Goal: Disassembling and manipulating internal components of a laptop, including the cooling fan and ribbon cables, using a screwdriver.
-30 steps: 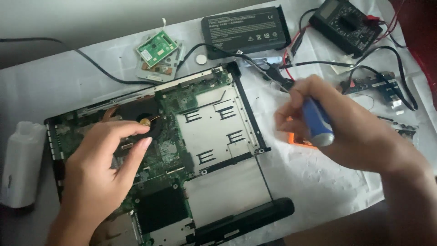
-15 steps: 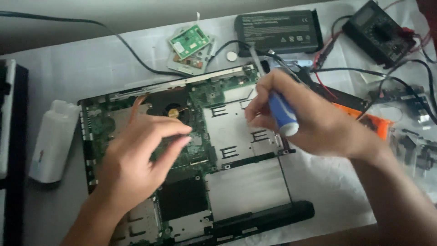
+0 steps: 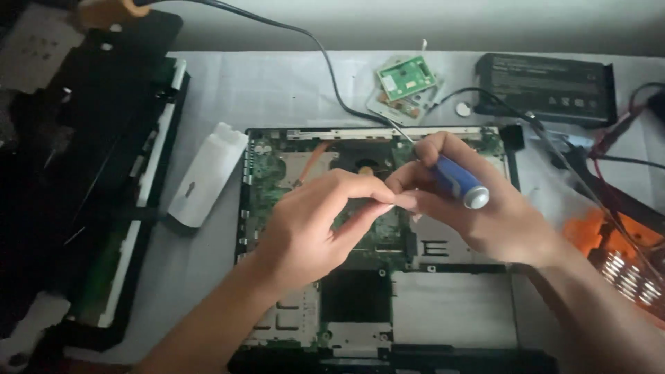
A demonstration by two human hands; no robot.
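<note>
a grey cloth-covered table (image 3: pixel 277 90) bears everything here. largest on it is an opened laptop base with a green circuit board and bare metal panels (image 3: pixel 377 242), lying flat in the middle. to its left lies a black laptop lid part with a pale edge strip (image 3: pixel 104 173), and a white plastic bottle (image 3: pixel 204 173) lies on its side between the two. at the far right edge rests a black rectangular battery pack (image 3: pixel 547 86), with a small green circuit card on a grey plate (image 3: pixel 405 83) just left of it and a small silver coin cell (image 3: pixel 463 109) between them. a black cable (image 3: pixel 312 48) runs from the far left corner down to the base.

the right hand (image 3: pixel 471 201) is clenched around a blue-handled screwdriver with a silver cap (image 3: pixel 457 181), its thin shaft pointing toward the far edge of the board. the left hand (image 3: pixel 318 225) hovers over the board's middle, fingertips pinched together and touching the right hand's fingers; whether it holds anything there i cannot tell.
</note>
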